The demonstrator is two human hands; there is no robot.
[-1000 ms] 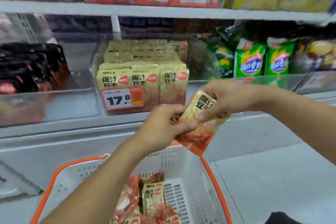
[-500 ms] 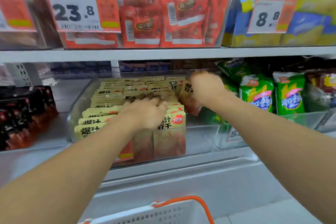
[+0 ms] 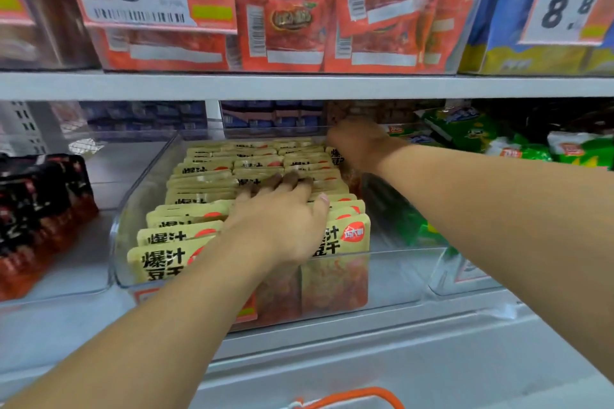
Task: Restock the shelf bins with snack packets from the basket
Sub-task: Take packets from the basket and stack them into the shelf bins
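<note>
My left hand (image 3: 282, 219) presses flat on the packets in the clear bin (image 3: 133, 209); my right hand (image 3: 360, 144) pinches one packet (image 3: 337, 156) at the bin's back right.

1. Your left arm reaches forward and up from the lower left, forearm bare, wrist straight.
2. Your left hand (image 3: 282, 219) lies palm down, its back toward the camera, fingers (image 3: 289, 180) stretched forward and slightly spread, thumb out to the right side.
3. That hand presses flat on what lies beneath it; nothing is gripped in it.
4. Your right arm comes in from the right edge, extended farther and higher than the left, forearm bare.
5. Your right hand (image 3: 360, 144) is bent down at the wrist, knuckles up, fingers curled downward and pinching something at its left side.
6. The two hands are apart, the right one beyond the left.
</note>
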